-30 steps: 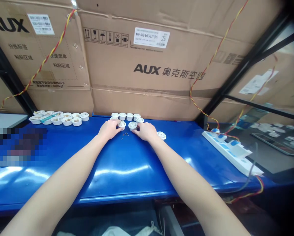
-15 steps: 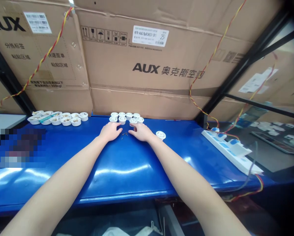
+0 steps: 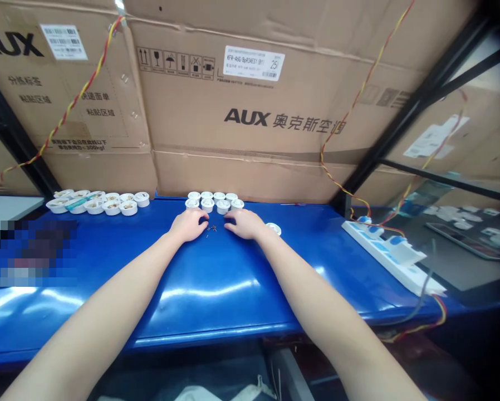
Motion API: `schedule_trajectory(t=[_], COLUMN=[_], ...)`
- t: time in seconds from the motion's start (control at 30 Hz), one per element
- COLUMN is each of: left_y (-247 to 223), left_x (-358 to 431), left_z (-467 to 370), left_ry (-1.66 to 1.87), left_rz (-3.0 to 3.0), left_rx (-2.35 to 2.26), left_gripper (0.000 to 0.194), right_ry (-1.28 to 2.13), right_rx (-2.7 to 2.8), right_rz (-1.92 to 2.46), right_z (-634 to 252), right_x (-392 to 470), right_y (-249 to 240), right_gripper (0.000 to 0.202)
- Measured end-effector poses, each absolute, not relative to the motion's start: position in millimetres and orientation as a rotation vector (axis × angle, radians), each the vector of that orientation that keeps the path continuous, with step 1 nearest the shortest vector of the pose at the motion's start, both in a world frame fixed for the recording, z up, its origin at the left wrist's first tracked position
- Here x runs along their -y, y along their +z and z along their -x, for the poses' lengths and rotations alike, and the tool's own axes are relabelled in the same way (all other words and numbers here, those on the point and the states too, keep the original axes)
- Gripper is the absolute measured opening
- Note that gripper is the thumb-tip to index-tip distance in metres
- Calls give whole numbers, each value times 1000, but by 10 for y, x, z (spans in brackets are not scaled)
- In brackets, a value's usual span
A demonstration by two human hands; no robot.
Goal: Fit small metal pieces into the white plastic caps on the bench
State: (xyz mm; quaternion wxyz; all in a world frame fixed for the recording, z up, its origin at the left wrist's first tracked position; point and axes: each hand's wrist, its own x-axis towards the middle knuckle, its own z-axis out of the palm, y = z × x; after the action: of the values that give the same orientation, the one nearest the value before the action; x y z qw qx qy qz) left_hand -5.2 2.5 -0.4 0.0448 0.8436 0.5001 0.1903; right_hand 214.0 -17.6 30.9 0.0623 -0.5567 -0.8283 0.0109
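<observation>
Our left hand (image 3: 190, 224) and right hand (image 3: 245, 224), both loosely open, close to eight round white tubs (image 3: 222, 207) in two rows, tiny screws (image 3: 214, 228) between our hands (we spot a few), blue table (image 3: 229, 259) below.

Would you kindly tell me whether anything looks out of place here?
Possibly: small dark pieces lie scattered between the left hand and right hand, and one white round piece sits apart, right of the neat double row.

Single head-worn view, looking forward and down, across blue tabletop (image 3: 229, 262), facing cardboard (image 3: 266, 153).
</observation>
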Motion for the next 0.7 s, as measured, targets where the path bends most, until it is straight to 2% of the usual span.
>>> schedule_trajectory(t=[0.1, 0.27, 0.37, 0.57, 0.7], left_y=[-4, 2, 1, -11, -14], left_x=[-24, -23, -27, -32, -38], left_z=[54, 51, 51, 56, 57], left_ry=[578, 578, 570, 584, 572], left_rz=[-2578, -2572, -2565, -2574, -2566], left_rx=[-1516, -1508, -1512, -1493, -1496], left_gripper=[26, 25, 24, 24, 24], right_ry=[12, -134, -73, -43, 1], right_rx=[2483, 2186, 2191, 2235, 2079], right_rz=[1664, 1928, 2030, 1894, 2153], right_z=[-2075, -2173, -2219, -2254, -2468], right_x=[182, 188, 161, 163, 231], right_y=[292, 370, 342, 382, 568], right_gripper=[38, 34, 38, 36, 47])
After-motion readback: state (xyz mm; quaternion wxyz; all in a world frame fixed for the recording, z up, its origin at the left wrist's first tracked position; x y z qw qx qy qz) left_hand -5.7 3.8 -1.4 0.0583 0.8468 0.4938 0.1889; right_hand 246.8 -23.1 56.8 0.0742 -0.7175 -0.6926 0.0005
